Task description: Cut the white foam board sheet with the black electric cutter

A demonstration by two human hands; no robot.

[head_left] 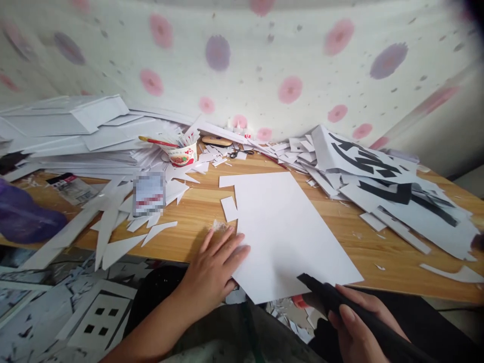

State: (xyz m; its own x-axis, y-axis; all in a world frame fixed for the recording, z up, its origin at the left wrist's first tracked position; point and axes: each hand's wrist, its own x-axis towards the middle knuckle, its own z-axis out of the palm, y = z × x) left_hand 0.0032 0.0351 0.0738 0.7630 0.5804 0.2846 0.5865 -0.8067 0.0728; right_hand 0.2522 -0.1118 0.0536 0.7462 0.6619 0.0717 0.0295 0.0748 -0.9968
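My left hand spreads its fingers over the left edge of the white sheet at frame centre, presumably steadying it, while my right hand, lower right, curls around a black handheld tool.

The left hand is bare, with slender fingers, and the forearm behind it is bare down to the lower edge of the view. The right hand is bare too, a short thumbnail showing. Below and between the hands is a dark grey-green garment with a darker green upright band. White-specked black cloth shows behind the left wrist.
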